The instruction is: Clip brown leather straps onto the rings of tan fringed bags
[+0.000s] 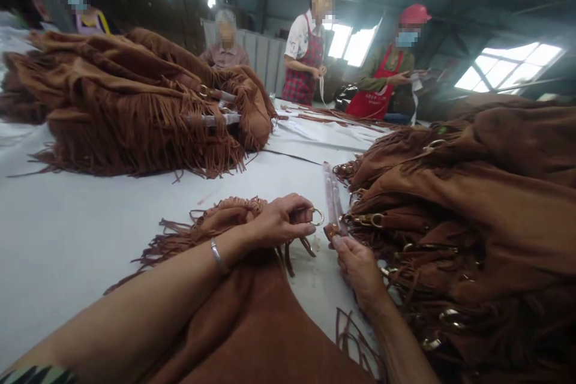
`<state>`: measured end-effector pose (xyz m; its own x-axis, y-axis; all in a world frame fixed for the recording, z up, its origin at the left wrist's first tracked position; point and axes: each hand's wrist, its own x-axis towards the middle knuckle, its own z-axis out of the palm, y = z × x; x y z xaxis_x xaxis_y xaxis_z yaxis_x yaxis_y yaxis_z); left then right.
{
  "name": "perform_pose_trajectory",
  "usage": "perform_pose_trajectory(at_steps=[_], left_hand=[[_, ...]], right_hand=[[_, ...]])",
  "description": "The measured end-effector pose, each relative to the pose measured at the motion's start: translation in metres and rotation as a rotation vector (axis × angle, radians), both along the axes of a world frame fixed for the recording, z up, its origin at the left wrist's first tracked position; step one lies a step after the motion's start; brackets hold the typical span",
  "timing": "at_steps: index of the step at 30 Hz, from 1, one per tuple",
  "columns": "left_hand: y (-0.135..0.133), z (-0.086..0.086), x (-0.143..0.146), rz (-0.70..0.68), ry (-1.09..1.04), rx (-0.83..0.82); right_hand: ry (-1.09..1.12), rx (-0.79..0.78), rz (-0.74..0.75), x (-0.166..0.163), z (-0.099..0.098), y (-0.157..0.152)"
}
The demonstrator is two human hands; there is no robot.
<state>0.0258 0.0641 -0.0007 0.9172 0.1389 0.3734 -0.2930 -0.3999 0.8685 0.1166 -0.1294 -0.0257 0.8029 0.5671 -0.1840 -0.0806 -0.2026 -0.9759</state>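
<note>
Judged part-way: found gold-coloured ring and plastic-sleeved strap both in hand, near each other but unjoined; connection seemingly outstanding. Located fringed brown suede-like bag at 6 o'clock. Noted left hand extended toward 2 o'clock, nearly closed, pinching ring; right hand angled toward 11 o'clock, closed on strap's leather end.

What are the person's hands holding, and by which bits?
The left grip pinches a gold ring by the side nearest the palm. The right grip holds a brown tab by its near end; exact finger placement is partly hidden.
</note>
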Motion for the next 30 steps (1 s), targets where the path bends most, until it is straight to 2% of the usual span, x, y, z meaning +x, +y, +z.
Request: perform_pose_trajectory(at_steps=[6, 9, 15, 18, 25, 30], left_hand=[[0.003, 0.001, 0.003, 0.057, -0.069, 0.252], [0.001, 0.000, 0.002, 0.086, -0.121, 0.372], [-0.006, 0.004, -0.004, 0.225, -0.216, 0.748], [-0.009, 0.008, -0.009, 0.217, -0.243, 0.867], [-0.015, 0.011, -0.013, 0.271, -0.193, 1.012], [-0.018, 0.007, -0.016, 0.250, -0.100, 1.037]], right_hand=[[0.206, 0.120, 0.020, -0.010, 0.016, 0.000], [0.189, 0.134, 0.034, -0.013, 0.017, -0.001], [0.153, 0.151, 0.076, -0.020, 0.029, -0.003], [0.136, 0.166, 0.141, -0.024, 0.037, -0.008], [0.110, 0.162, 0.304, -0.023, 0.043, -0.018], [0.117, 0.110, 0.305, -0.024, 0.046, -0.016]])
